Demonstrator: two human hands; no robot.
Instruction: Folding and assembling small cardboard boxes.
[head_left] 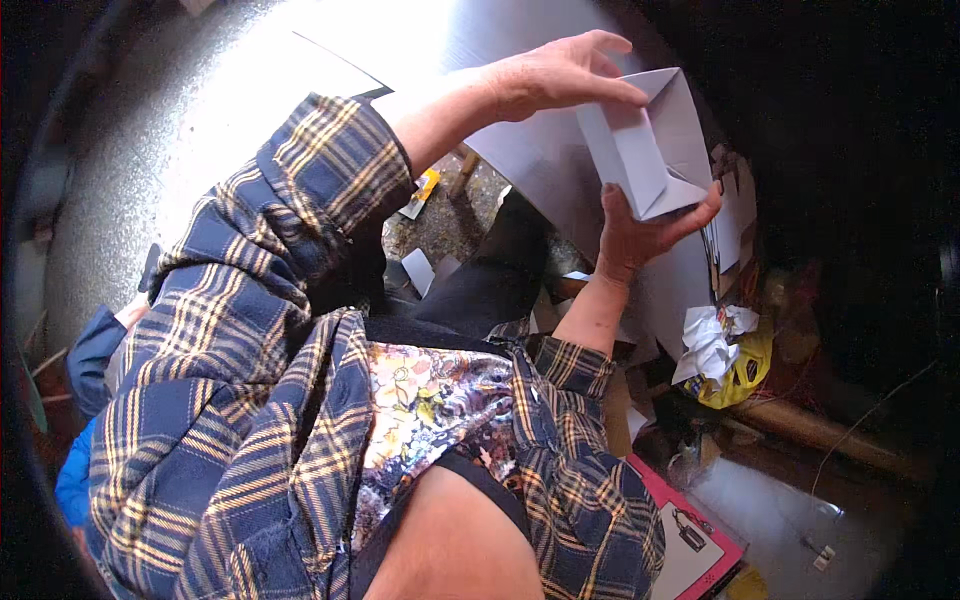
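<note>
A white cardboard box [630, 150], its sides folded up and its near end open, is held up over the grey table at the upper right. My left hand [560, 78] grips its upper edge, the thumb lying along the top corner and the other fingers curled behind. From below, my right hand [645, 232] supports the lower end, with the thumb against the left side and fingertips at the lower right corner. Part of the right fingers is hidden behind the box.
The grey tabletop [535, 165] stretches beneath the box. Right of it are crumpled white paper [708, 342] and a yellow plastic bag [742, 375]. A pink-bordered panel [690, 535] lies at lower right. A yellow packet [424, 190] lies on the floor. Another person's dark sleeve [92, 355] shows at left.
</note>
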